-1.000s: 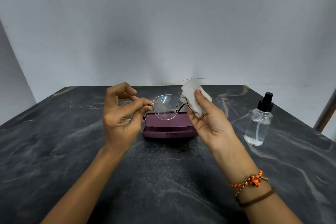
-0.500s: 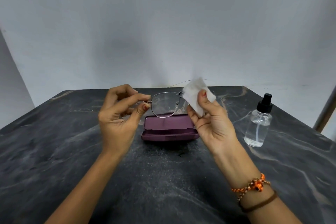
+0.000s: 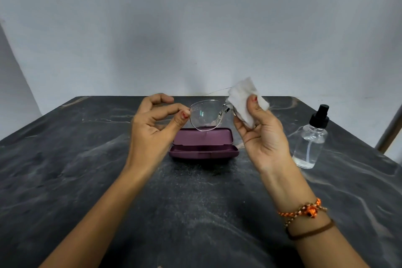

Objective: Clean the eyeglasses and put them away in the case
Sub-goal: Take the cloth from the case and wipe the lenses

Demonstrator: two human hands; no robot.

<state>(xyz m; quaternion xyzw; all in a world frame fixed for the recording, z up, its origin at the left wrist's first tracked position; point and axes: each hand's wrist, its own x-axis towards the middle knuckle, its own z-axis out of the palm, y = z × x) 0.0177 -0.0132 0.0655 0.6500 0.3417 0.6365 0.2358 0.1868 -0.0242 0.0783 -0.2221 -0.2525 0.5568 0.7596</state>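
We find cleaning in hand. Our left hand (image 3: 152,124) pinches the eyeglasses (image 3: 205,115) at one rim above the open case (image 3: 203,144); our right hand (image 3: 258,130) pinches a tissue (image 3: 244,99) over the other lens. Next, we judge: wipe the exposed lens, then fold the temples.

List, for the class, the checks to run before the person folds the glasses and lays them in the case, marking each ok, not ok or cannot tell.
1. Case open and facing up on the table: ok.
2. Eyeglasses firmly held: ok, the left hand pinches the frame's outer edge.
3. Lens under the white cloth wiped clean: cannot tell, the cloth in the right hand covers it.
4. Uncovered lens clean: cannot tell, faint marks or reflections show.
5. Temples folded: not ok, one thin arm sticks out behind.
6. Spray bottle clear of the case: ok, it stands apart to the right.
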